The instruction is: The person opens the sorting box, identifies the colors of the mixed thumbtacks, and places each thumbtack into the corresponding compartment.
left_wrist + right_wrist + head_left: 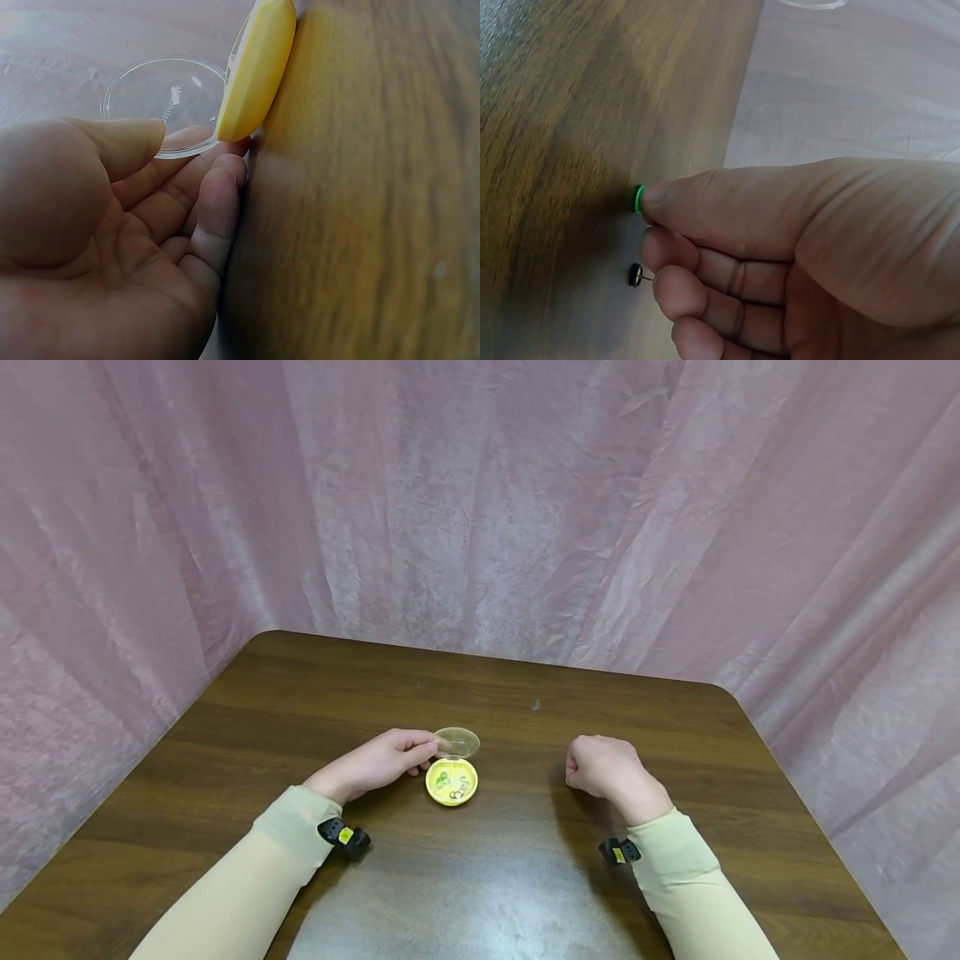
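Observation:
A round yellow case (452,802) sits on the table with its clear lid (462,742) raised at the far side. Inside lie several small green pieces (442,781) and a few dark-ringed ones (457,794). My left hand (381,760) pinches the lid's edge between thumb and fingers, its other fingertips beside the case. To the right, my right hand (606,768) has curled fingers low over the table. In the right wrist view, thumb and forefinger pinch a green thumbtack (639,199), its pin hidden. Close by the middle fingertip is a black thumbtack (635,275), its metal pin pointing toward the fingers.
Both hands work over a brown wooden table (510,843) with rounded far corners. Pink curtains (480,510) hang behind it and along the sides. A small pale mark (536,704) shows on the tabletop beyond the hands.

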### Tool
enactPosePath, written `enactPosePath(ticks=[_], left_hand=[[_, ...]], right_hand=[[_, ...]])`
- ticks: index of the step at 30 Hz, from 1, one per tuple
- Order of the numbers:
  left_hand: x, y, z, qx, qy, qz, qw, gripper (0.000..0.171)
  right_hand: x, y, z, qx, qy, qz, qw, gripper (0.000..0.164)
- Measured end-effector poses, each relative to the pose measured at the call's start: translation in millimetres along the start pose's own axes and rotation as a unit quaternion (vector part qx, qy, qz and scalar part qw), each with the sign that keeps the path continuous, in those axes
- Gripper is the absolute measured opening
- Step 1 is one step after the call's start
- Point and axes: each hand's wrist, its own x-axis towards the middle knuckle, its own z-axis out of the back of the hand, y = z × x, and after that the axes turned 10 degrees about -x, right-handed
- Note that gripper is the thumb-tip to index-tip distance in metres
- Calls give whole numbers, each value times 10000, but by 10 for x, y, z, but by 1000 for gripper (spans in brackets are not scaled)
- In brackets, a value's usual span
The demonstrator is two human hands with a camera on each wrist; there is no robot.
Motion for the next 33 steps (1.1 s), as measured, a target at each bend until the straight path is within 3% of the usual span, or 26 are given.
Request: enactPosePath(ticks=[11, 18, 22, 26, 29, 33], left_hand=[[9, -9, -11, 66, -23, 32, 10000, 35], [20, -11, -25, 86, -20, 64, 9999, 35], [20, -16, -36, 80, -15, 87, 9999, 35], [14, -17, -34, 55, -3, 62, 10000, 33], [7, -16, -25, 52, -12, 37, 10000, 32], [-9, -19, -14, 83, -56, -2, 9999, 32]], right_hand=[[2, -20, -23, -49, -56, 14, 10000, 42], [-5, -17, 1, 4, -510, 147, 9986, 38], [-7, 25, 50, 530, -738, 277, 9955, 25], [-2, 116, 95, 1334, -850, 497, 9862, 12], [-4, 239, 115, 1915, -894, 706, 9749, 9], [4, 437, 105, 2252, -1049, 862, 9648, 9]])
